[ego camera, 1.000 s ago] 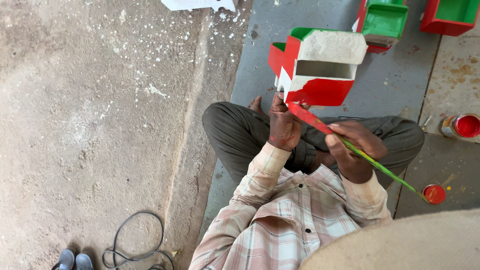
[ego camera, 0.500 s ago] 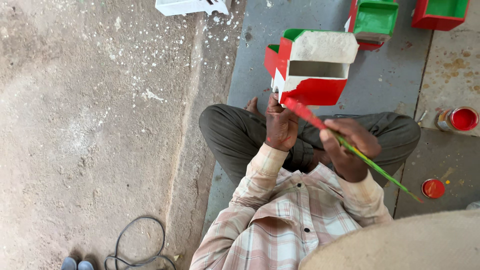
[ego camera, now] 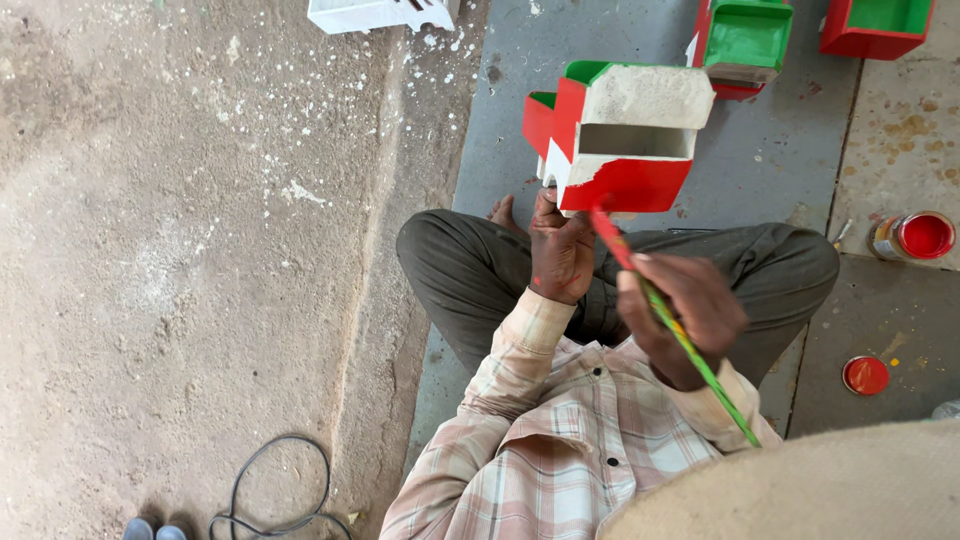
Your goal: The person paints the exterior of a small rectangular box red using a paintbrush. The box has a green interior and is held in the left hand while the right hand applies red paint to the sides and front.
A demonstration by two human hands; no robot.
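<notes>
Seated cross-legged on the floor [ego camera: 200,250], I steady a box-shaped planter [ego camera: 625,140] above my knees, my left hand [ego camera: 560,250] with fingers clamped on its lower corner. My right hand [ego camera: 685,315] has its fingers closed around a long green-handled brush [ego camera: 665,320], whose red tip touches the planter's red front face. That face is coated except for a white patch at its left edge, so the red coat looks nearly done here. The next stroke calls for a steady pass over that bare patch. An open can of red paint [ego camera: 915,237] stands at my right, its lid [ego camera: 866,375] nearby, and 2 finished planters [ego camera: 745,40] sit beyond.
</notes>
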